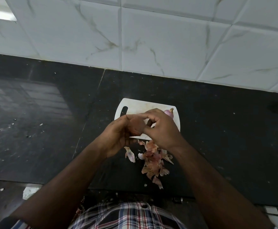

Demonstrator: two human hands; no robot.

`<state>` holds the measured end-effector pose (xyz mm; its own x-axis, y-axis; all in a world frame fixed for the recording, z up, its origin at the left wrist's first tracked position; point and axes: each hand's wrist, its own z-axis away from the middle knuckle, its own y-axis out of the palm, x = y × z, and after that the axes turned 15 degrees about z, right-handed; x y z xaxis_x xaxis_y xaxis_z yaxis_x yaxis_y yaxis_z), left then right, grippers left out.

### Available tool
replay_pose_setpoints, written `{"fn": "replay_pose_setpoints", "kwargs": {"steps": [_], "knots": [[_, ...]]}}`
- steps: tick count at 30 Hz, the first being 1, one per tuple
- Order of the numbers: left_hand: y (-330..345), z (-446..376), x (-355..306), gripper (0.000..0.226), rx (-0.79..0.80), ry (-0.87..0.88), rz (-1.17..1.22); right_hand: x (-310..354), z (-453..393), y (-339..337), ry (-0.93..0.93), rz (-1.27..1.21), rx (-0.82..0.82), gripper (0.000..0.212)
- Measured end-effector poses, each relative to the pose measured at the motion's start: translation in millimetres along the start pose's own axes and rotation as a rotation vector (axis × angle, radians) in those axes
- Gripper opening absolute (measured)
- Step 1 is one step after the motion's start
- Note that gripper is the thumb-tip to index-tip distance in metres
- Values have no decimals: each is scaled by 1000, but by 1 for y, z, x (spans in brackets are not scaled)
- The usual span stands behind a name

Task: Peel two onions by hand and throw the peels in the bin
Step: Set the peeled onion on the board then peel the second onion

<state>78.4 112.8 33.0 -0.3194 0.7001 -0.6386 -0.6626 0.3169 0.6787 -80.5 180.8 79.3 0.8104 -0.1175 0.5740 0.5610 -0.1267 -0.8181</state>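
My left hand (118, 136) grips a brown-skinned onion (136, 127) above the near edge of a white cutting board (139, 106). My right hand (161, 128) is curled over the same onion, with its fingertips pinching at the top of it. A second onion (169, 112), pale purple with a dry stem, lies on the board's far right corner, partly hidden behind my right hand. A heap of loose pink and brown peels (153, 161) lies on the black counter just below my hands.
The black stone counter (52, 129) is speckled with small scraps. A white marble-patterned tiled wall (151, 38) runs behind it. The counter's front edge is near my checked shirt (131, 215). No bin is in view.
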Motion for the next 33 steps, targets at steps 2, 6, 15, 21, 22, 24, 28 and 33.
{"fn": "replay_pose_setpoints", "kwargs": {"steps": [2, 6, 15, 21, 22, 24, 28, 33], "knots": [[1, 1, 0, 34, 16, 14, 35, 2, -1, 2, -4, -5, -27, 29], [2, 2, 0, 35, 17, 14, 61, -4, -3, 8, -12, -43, -89, 15], [3, 2, 2, 36, 24, -27, 97, -25, -10, 16, 132, -4, -173, 18], [-4, -4, 1, 41, -21, -31, 173, -51, 1, 15, 175, 97, 104, 26], [-4, -4, 1, 40, -24, -31, 152, -50, 3, 14, 166, 129, 156, 29], [-4, -4, 2, 43, -27, -25, 105, -43, 4, 8, 142, 70, 141, 32], [-4, -6, 2, 44, 3, -10, -26, -23, -1, 0, 13, -94, 55, 40], [-5, -7, 4, 43, 24, 41, -32, -24, -7, 8, -21, -174, -15, 34]]}}
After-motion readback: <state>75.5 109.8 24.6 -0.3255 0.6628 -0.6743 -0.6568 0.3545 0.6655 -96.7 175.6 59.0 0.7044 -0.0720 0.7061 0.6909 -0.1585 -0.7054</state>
